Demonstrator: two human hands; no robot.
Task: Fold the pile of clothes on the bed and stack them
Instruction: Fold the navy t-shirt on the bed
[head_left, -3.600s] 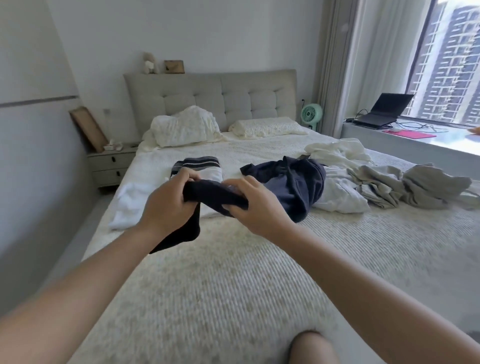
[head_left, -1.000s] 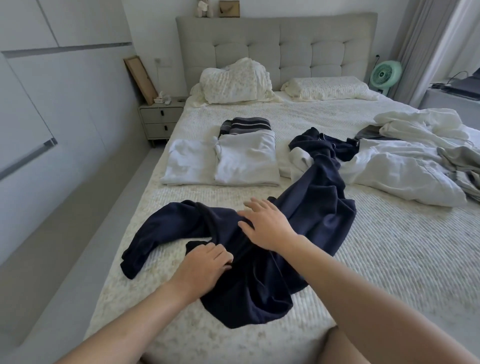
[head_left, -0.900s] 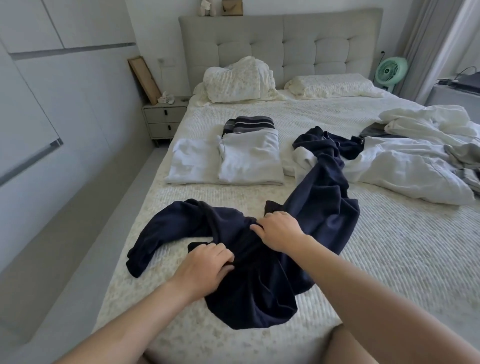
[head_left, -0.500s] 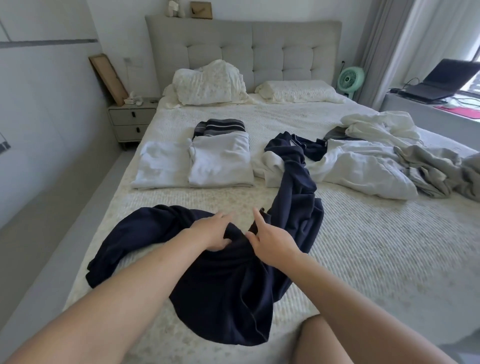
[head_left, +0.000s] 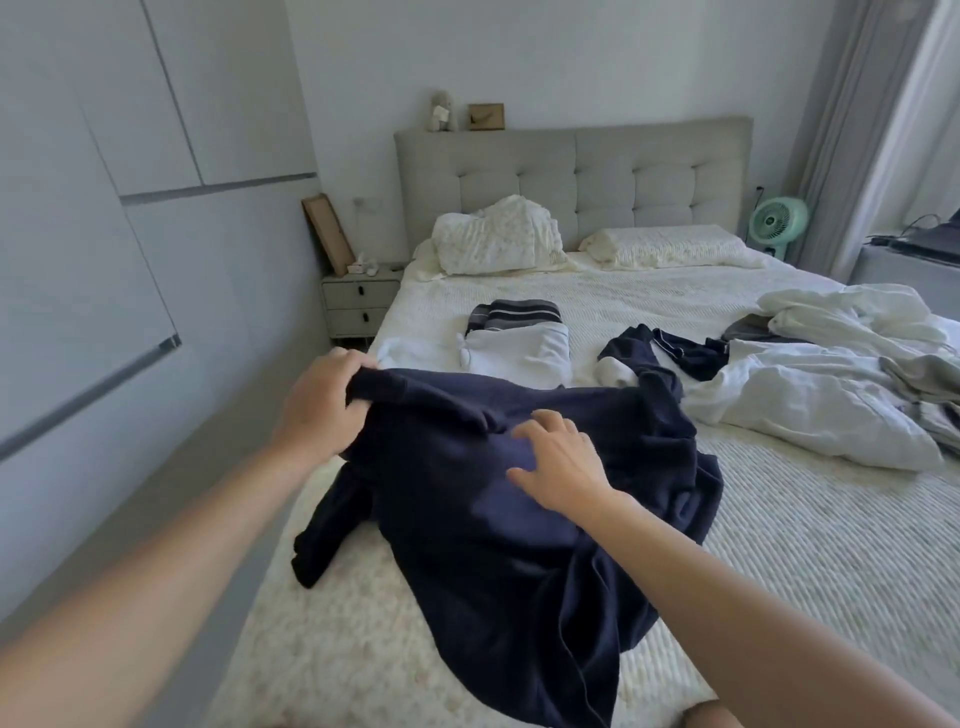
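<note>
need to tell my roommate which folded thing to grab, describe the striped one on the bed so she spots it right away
Start at the grey tufted headboard and come down the bed, past the pillows. The striped folded garment lies on the left half, touching the far edge of a folded white piece. Its dark grey bands with thin white lines set it apart from the plain white and navy clothes nearby.

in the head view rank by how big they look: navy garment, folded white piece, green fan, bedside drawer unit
1. navy garment, but it is nearest the camera, which inflates it
2. folded white piece
3 and 4. bedside drawer unit and green fan look about alike, so unranked
</note>
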